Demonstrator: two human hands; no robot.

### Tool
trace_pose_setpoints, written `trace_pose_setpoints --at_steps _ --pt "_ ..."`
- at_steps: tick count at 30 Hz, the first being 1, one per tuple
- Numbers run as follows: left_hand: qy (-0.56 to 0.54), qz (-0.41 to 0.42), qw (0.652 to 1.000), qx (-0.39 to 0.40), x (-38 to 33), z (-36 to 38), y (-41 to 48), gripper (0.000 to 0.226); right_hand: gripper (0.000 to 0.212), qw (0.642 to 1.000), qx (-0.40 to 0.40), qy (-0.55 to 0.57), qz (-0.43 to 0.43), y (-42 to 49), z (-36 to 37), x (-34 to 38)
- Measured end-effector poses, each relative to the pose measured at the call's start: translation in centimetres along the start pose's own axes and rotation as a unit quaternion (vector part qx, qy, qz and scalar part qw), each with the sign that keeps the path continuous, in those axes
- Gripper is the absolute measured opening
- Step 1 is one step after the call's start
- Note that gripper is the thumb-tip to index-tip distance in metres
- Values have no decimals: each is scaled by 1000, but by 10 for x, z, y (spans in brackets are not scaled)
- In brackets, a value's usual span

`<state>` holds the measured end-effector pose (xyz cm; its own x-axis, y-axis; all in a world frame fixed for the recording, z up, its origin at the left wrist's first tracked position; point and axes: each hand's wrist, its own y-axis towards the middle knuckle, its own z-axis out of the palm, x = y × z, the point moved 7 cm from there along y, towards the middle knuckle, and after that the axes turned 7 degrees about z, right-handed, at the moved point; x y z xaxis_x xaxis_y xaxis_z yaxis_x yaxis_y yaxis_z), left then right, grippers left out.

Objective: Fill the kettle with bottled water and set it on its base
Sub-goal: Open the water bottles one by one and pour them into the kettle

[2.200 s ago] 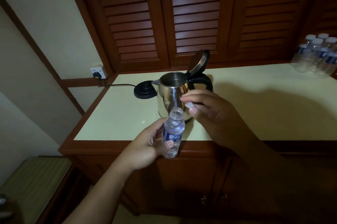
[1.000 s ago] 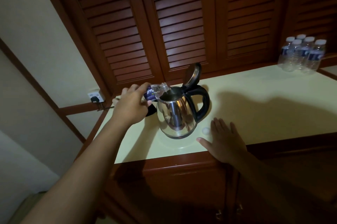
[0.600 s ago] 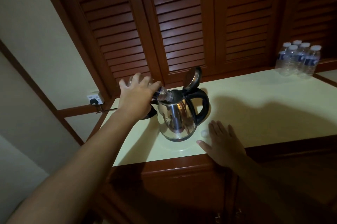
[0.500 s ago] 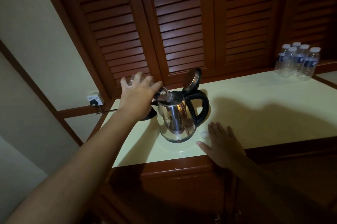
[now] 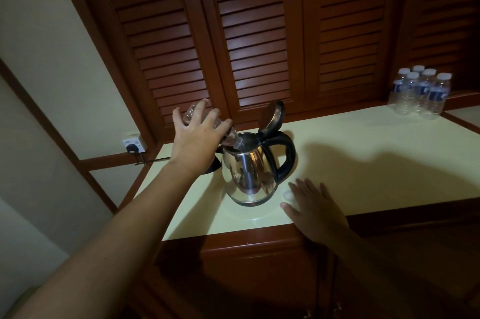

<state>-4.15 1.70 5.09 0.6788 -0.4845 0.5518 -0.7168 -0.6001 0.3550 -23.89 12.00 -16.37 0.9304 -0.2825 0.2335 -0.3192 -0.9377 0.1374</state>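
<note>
steel kettle (image 5: 246, 176): left hand (image 5: 194, 142) tips bottle (image 5: 230, 137) in, right hand (image 5: 315, 211) beside.

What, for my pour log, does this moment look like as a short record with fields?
left hand: grips bottle, tipped, neck at the kettle's mouth
right hand: flat on counter, right of kettle
kettle: upright on counter, lid open, not on base
base: behind left hand, mostly hidden
cap: on counter by right fingertips
spare bottles: far right corner, capped
water flow: cannot tell

Cream countertop (image 5: 363, 142): kettle (image 5: 249, 178), base (image 5: 214, 166), cap (image 5: 287, 194), 5 bottles (image 5: 420, 95).
</note>
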Motion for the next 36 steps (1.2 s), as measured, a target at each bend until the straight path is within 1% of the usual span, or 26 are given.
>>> trace_pose_setpoints --at_steps 5,13,16,18,19,21,23,24,26,27,28,30,31,33,36 --pt "6 3 1000 4 -1 -1 0 85 62 1000 -8 13 6 0 -2 0" --pt "-6 -16 1000 9 0 -1 -3 88 52 1000 -3 28 1 -2 -2 -1" --pt "-34 -39 998 29 2 2 -8 92 48 999 -6 42 -1 -1 -3 -2" --pt "-85 -69 994 32 5 6 -14 88 47 998 -6 57 3 0 -1 -5" --pt "-129 -93 987 30 7 8 -19 83 48 998 -8 63 4 1 0 -6" --pt "-241 -152 958 29 10 15 -33 67 50 997 -20 76 0 1 -1 -8" --pt "-351 -211 912 14 10 26 -51 51 50 994 -30 102 -10 0 -4 -8" --pt "-408 -235 882 0 7 30 -61 46 49 992 -31 121 -12 -1 -7 -8" --pt "-514 -250 820 -35 -8 32 -87 42 44 984 -30 175 -7 -3 -15 -7" --pt "-552 -240 797 -44 -19 31 -101 40 39 978 -31 205 -2 -6 -21 -6" --pt "-580 -220 783 -47 -33 29 -115 37 35 973 -35 228 -2 -9 -26 -4" --pt "-617 -175 766 -39 -58 30 -140 35 31 966 -49 254 -23 -19 -41 4" --pt "-629 -156 761 -32 -69 32 -150 36 32 963 -51 260 -43 -25 -51 10" --pt "-635 -128 762 -19 -81 36 -163 42 37 958 -40 270 -84 -35 -69 20" --pt "-633 -109 766 -11 -86 33 -172 52 40 958 3 254 -137 -49 -89 31"
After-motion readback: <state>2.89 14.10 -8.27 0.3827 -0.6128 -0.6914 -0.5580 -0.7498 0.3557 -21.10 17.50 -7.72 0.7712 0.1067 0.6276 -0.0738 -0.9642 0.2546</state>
